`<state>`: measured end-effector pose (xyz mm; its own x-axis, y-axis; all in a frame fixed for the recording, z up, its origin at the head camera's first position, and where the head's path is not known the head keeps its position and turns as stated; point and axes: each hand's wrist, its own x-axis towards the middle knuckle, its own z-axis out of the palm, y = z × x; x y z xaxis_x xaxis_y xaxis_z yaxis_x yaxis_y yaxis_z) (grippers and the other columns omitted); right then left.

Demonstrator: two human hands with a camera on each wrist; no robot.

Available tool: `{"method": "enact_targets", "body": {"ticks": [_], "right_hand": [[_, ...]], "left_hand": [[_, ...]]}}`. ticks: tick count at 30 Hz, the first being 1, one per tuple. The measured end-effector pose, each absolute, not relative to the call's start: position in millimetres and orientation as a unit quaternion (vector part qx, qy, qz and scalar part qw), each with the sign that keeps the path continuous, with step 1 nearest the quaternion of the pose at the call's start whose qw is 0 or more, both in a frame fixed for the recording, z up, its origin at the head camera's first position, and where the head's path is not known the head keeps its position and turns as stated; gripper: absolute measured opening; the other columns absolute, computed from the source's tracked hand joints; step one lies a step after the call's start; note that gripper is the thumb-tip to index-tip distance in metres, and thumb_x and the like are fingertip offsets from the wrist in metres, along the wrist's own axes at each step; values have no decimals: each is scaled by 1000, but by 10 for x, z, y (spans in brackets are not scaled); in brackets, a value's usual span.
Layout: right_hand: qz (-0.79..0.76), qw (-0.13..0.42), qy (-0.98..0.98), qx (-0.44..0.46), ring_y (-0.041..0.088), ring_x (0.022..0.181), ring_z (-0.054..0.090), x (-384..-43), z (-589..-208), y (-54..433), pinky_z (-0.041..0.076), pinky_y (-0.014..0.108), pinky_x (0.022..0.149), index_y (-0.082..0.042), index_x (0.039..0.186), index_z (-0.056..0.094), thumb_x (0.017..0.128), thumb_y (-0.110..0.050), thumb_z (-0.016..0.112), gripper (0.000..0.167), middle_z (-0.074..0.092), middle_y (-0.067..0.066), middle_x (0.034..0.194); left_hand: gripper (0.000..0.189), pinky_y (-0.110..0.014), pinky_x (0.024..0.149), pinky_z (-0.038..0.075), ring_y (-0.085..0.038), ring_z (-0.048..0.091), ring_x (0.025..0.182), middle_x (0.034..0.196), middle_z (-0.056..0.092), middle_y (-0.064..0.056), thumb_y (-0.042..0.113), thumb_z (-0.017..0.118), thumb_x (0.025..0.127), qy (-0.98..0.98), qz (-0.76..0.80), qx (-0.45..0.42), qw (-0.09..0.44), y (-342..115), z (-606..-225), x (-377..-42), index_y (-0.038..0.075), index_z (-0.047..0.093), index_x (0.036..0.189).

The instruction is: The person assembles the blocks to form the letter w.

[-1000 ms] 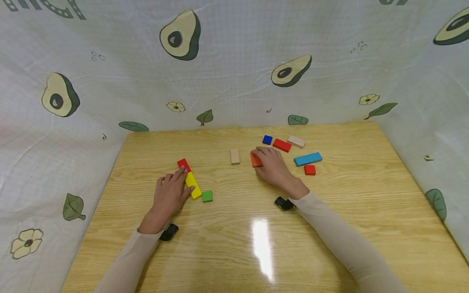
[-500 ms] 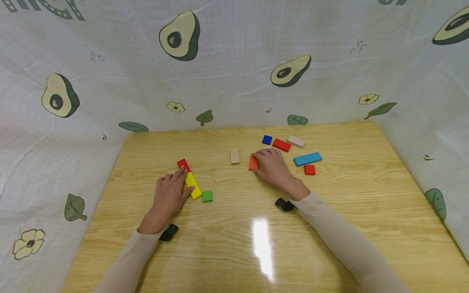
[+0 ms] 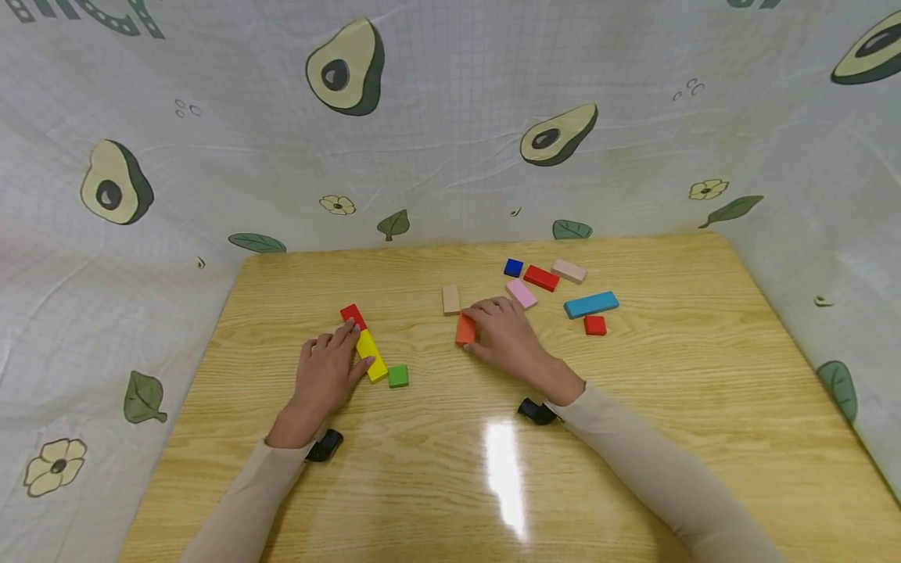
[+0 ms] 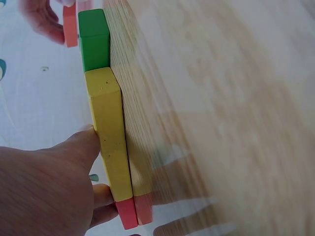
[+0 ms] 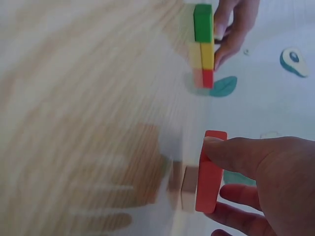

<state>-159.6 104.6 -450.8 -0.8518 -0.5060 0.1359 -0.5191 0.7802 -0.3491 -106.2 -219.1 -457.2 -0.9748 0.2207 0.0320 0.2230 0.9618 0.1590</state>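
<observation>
the left hand (image 3: 325,371), with fingers relaxed, touches the yellow block (image 3: 373,350), near the green block (image 3: 398,376), and the red block (image 3: 353,314) at its far end. farther on the desk (image 3: 422,469), the right hand (image 3: 508,335) pinches the orange block (image 3: 465,329) close to the beige block (image 3: 450,300).

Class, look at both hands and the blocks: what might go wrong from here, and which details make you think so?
The right hand pinches an orange block close to the tan block, so a sideways move might bump it.

The left hand touches the yellow block and the red block lined up with it; a slight push could spoil the line.

The green block sits near the left thumb and might get nudged.
</observation>
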Motion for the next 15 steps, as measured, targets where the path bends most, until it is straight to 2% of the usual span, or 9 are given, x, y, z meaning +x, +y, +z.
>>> {"method": "enact_targets", "body": {"ticks": [9,15], "right_hand": [[204,13,-931,302,35,131,55,-1449,-4502,745,39,54,116,-5,140,67,92,-30,85,58,65,13,143],[202,10,-929,309,34,132,55,-1417,-4531,570,40,52,115,-5,138,68,91,-31,86,56,67,12,137]], "left_hand": [[63,-63,108,39,-46,53,130,155,52,-22,34,70,103,-991,-76,-112,5,-2183,-4560,-1059,-3,53,152],[63,-63,108,39,-46,54,130,155,52,-23,34,71,103,-991,-76,-111,5,-2182,-4557,-1055,-3,54,151]]}}
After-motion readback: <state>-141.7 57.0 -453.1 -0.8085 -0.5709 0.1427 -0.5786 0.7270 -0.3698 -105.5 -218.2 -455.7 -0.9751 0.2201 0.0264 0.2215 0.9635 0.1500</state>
